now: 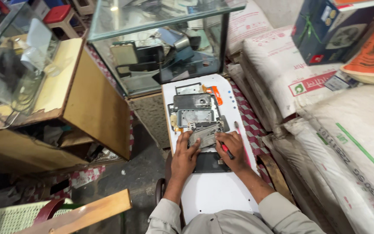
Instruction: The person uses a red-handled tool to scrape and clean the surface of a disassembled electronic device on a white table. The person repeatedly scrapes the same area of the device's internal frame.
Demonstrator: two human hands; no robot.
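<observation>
1. The grey metal phone part (204,138) lies near the middle of the white bench (215,195), just above a dark phone body (211,164) and below 2 opened phone frames (194,109).
2. The left hand (186,156) rests with its fingers closed on the left edge of the part, pinning it.
3. The right hand (234,151) is clamped on a red-handled screwdriver (227,150), tip toward the part.
4. Judged handling: the part looks thin, light, stiff and easily bent or scratched; it is best held by its outer edges, not its face.
5. A glass cabinet (161,43) stands beyond the bench; white sacks (325,117) are stacked to the right.
</observation>
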